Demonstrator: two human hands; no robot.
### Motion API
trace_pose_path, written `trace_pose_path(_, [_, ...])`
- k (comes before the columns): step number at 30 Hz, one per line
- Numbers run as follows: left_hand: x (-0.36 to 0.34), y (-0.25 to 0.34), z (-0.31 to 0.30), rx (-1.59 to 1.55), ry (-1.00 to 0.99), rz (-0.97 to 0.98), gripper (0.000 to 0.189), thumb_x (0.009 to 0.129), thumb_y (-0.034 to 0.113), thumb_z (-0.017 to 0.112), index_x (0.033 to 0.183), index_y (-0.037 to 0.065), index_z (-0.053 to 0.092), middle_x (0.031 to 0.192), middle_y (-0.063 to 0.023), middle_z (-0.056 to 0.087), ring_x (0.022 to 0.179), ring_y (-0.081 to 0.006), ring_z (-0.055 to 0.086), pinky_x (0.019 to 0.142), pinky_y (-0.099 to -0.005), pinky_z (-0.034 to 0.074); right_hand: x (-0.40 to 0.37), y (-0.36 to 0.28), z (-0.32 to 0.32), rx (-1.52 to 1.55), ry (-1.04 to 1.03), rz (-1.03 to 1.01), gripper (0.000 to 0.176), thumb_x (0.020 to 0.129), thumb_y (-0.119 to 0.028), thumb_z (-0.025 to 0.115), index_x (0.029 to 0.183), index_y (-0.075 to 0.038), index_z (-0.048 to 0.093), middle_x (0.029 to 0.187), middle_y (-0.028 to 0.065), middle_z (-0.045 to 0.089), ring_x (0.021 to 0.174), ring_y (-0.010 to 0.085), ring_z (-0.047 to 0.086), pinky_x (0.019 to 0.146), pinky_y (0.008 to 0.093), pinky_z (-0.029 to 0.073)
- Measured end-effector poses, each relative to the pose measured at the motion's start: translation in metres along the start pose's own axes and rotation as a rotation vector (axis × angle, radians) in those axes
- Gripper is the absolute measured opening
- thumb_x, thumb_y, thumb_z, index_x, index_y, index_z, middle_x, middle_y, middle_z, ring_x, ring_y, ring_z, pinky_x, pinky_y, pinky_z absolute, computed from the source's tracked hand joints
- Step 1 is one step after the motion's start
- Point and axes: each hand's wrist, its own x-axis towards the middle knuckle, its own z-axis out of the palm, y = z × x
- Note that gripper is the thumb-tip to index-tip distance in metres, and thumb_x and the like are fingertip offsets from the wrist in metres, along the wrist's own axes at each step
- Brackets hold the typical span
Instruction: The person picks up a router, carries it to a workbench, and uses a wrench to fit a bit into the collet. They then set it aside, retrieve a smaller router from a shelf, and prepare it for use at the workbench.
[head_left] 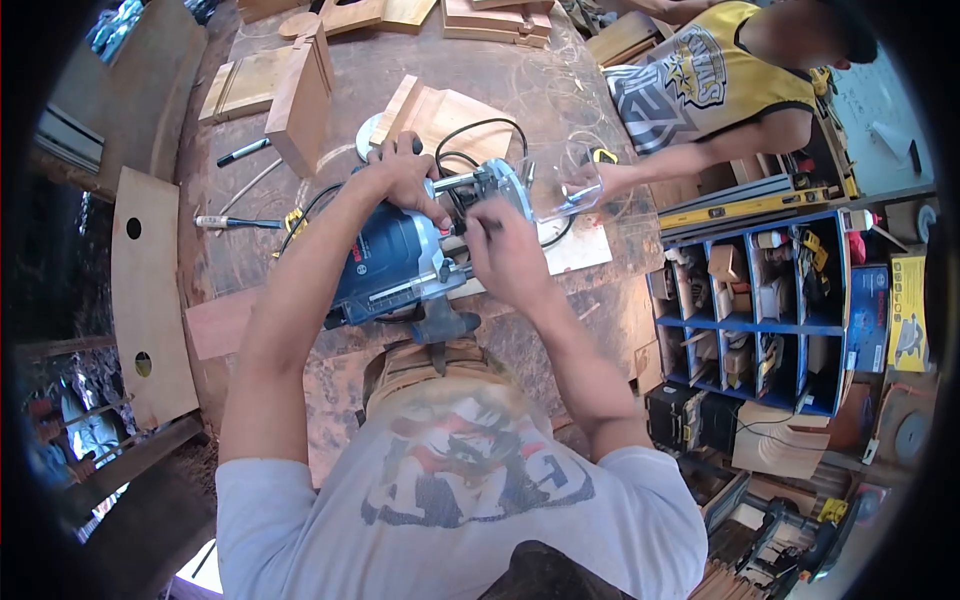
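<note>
A blue plunge router [385, 255] lies on its side on the worn wooden table, its base plate [513, 188] turned to the right. My left hand [405, 182] reaches over the router and grips its upper side near the dark handle. At the collet area, between motor body and base, my right hand [505, 250] has its fingers curled together. Motion blurs that hand, and whatever its fingers hold is hidden. The router's lower handle [445, 322] points toward my waist. A black power cord [475, 125] loops behind the base.
Wooden pieces [445, 120] lie behind the router, with an upright board [300, 105] farther left. A brush [238, 222] and a marker [243, 152] rest at left. At right, a co-worker's hand [600, 185] holds something clear; below stands a blue shelf [755, 325].
</note>
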Motion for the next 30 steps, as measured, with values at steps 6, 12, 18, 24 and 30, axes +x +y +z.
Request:
trace_pose_path(6, [0.003, -0.003, 0.006, -0.01, 0.04, -0.024, 0.106, 0.04, 0.066, 0.092, 0.132, 0.022, 0.066, 0.153, -0.0182, 0.028, 0.141, -0.0468, 0.027, 0.113, -0.0583, 0.023, 0.085, 0.008, 0.017, -0.307, -0.219, 0.163, 0.021, 0.089, -0.011, 0.06, 0.091, 0.009, 0.065, 0.087, 0.0306, 0.069, 0.083, 0.0458, 0.069, 0.078, 0.0531, 0.054])
trace_pose_path(12, [0.001, 0.0, 0.003, -0.011, 0.06, -0.014, 0.106, 0.04, 0.067, 0.092, 0.133, 0.022, 0.067, 0.154, -0.0189, 0.028, 0.14, -0.0454, 0.028, 0.113, -0.0572, 0.025, 0.153, 0.024, 0.049, -0.456, -0.508, 0.46, 0.032, 0.08, -0.015, 0.069, 0.105, 0.005, 0.073, 0.105, 0.0302, 0.071, 0.102, 0.0414, 0.071, 0.09, 0.0459, 0.057])
trace_pose_path(18, [-0.004, 0.001, 0.001, -0.01, -0.018, 0.001, 0.106, 0.045, 0.067, 0.091, 0.134, 0.018, 0.064, 0.153, -0.0245, 0.026, 0.142, -0.0492, 0.025, 0.114, -0.0591, 0.025, 0.154, -0.022, -0.015, -0.304, -0.07, 0.191, 0.026, 0.081, -0.014, 0.068, 0.097, 0.006, 0.071, 0.092, 0.0281, 0.071, 0.094, 0.0411, 0.071, 0.084, 0.0481, 0.055])
trace_pose_path(24, [-0.004, 0.001, 0.0, 0.001, 0.025, 0.001, 0.105, 0.045, 0.068, 0.091, 0.132, 0.016, 0.064, 0.152, -0.0243, 0.027, 0.142, -0.0501, 0.025, 0.115, -0.0591, 0.024, 0.0, -0.015, -0.024, 0.15, 0.087, 0.005, 0.007, 0.093, 0.005, 0.061, 0.099, 0.005, 0.065, 0.094, 0.0199, 0.07, 0.083, 0.0242, 0.073, 0.067, 0.0327, 0.058])
trace_pose_path(30, [0.0, 0.0, 0.001, 0.019, 0.022, 0.007, 0.108, 0.044, 0.07, 0.09, 0.132, 0.015, 0.063, 0.153, -0.0262, 0.027, 0.141, -0.0516, 0.026, 0.115, -0.0607, 0.025, -0.053, 0.011, 0.01, 0.18, 0.223, -0.066, 0.02, 0.082, 0.01, 0.066, 0.101, 0.003, 0.064, 0.102, 0.0178, 0.069, 0.094, 0.0334, 0.069, 0.08, 0.0402, 0.056])
